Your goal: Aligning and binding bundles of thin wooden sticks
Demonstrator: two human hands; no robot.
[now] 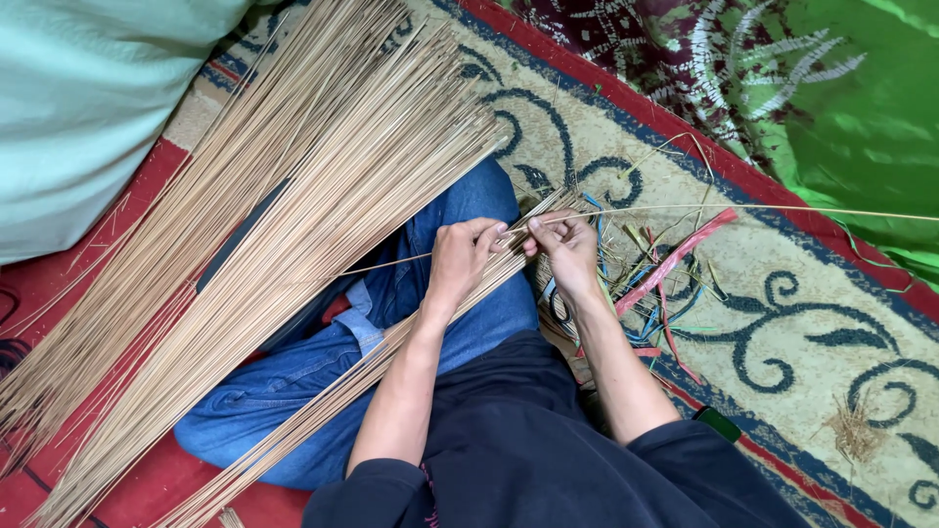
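Dark sleeves occupy the 6 o'clock edge. Left hand and right hand meet at centre, each pinching one thin stick that extends toward 3 o'clock. Stick bundle fans toward 9 o'clock across the jeans. Coloured strips lie on the carpet at 3 o'clock.

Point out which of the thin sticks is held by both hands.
The single stick pinched between the left hand and right hand, running right across the carpet; the others lie in bundles.
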